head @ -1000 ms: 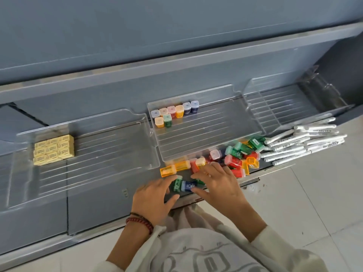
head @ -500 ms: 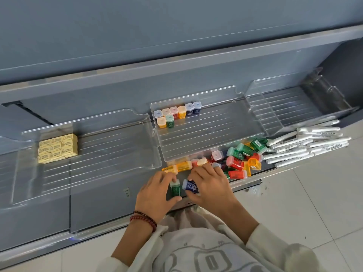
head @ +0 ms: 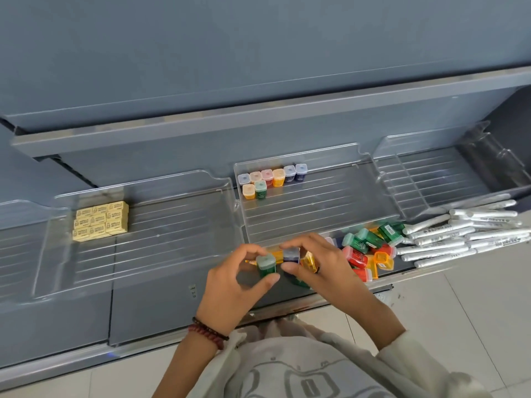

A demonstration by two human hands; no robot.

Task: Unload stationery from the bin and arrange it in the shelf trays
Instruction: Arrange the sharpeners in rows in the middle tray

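Knuckles raised, left hand (head: 230, 285) pinches green sharpener (head: 266, 265), right hand (head: 326, 268) pinches blue sharpener (head: 291, 255) alongside.

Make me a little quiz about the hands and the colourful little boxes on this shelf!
1. True or false: the yellow erasers lie in the same tray as the standing little boxes.
2. The left hand pinches the green box. What does the right hand pinch? A: a white pen. B: the blue box. C: an eraser.
3. How many little boxes stand in the middle tray?

Key: 1 false; 2 B; 3 eight.
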